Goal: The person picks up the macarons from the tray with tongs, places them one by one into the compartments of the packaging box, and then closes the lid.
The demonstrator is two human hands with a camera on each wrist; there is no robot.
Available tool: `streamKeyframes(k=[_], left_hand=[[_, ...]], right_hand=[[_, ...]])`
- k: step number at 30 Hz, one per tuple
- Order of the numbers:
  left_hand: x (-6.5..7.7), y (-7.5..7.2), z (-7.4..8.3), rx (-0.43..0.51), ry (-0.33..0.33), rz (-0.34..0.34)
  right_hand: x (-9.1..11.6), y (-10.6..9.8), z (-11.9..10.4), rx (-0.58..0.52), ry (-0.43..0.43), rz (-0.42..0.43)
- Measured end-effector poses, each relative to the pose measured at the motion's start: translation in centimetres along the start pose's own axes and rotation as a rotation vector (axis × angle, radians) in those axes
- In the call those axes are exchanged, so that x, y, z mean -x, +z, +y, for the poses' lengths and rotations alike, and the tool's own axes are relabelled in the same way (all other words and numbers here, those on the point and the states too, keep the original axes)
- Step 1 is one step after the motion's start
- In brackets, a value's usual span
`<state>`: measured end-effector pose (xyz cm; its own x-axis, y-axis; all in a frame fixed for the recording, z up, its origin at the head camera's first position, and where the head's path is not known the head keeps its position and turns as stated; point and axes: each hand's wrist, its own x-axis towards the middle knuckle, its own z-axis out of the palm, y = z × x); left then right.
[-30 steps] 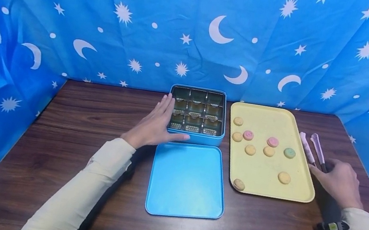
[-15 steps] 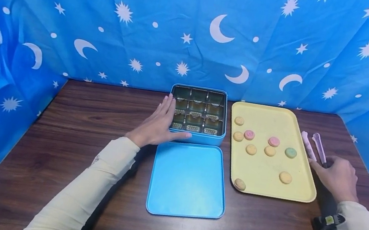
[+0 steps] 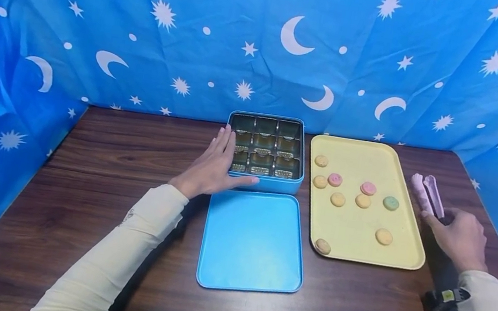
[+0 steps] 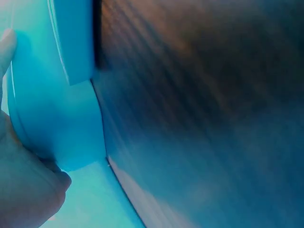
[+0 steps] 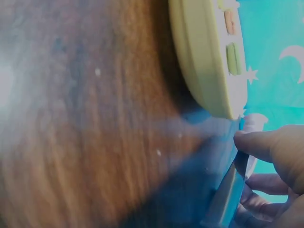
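Note:
My left hand (image 3: 208, 168) lies against a blue square tin (image 3: 277, 184), its straight fingers along the left wall and its thumb across the front. Inside the tin sits a gold insert divided into several compartments. In the left wrist view the blue tin wall (image 4: 52, 109) stands beside the hand (image 4: 28, 185). At the right, my right hand (image 3: 460, 239) pinches a pair of pink-ended tongs (image 3: 426, 194) between thumb and fingers, tips pointing away from me. The right wrist view shows the thumb and fingers (image 5: 256, 144) around the dark metal handle of the tongs (image 5: 227, 197).
A yellow tray (image 3: 361, 248) between tin and tongs carries several small round cookies, mostly tan, some pink, and a green cookie (image 3: 390, 203). The blue lid (image 3: 254, 243) lies in front of the tin. Behind the wooden table (image 3: 133, 148) hangs a blue star-patterned cloth (image 3: 226, 54).
My right hand has taken hold of the tongs; their pink arms have drawn closer together and shifted slightly to the right. The left hand stays at the tin.

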<state>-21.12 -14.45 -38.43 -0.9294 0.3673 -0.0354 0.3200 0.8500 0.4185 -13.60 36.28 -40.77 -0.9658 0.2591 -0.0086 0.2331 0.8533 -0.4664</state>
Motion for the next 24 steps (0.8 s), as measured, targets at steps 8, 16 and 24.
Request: streamKeyframes(k=[8, 16, 24], left_hand=[[-0.3, -0.2, -0.2, -0.007, 0.0, 0.004], [-0.3, 0.0, -0.4, 0.015, -0.014, 0.001], [-0.3, -0.1, -0.5, 0.022, -0.022, -0.008]], right_hand=[[0.9, -1.2, 0.2, -0.024, -0.062, 0.015], [2.6, -2.2, 0.1, -0.033, -0.14, 0.059], [4.6, -2.5, -0.2, 0.017, -0.168, 0.078]])
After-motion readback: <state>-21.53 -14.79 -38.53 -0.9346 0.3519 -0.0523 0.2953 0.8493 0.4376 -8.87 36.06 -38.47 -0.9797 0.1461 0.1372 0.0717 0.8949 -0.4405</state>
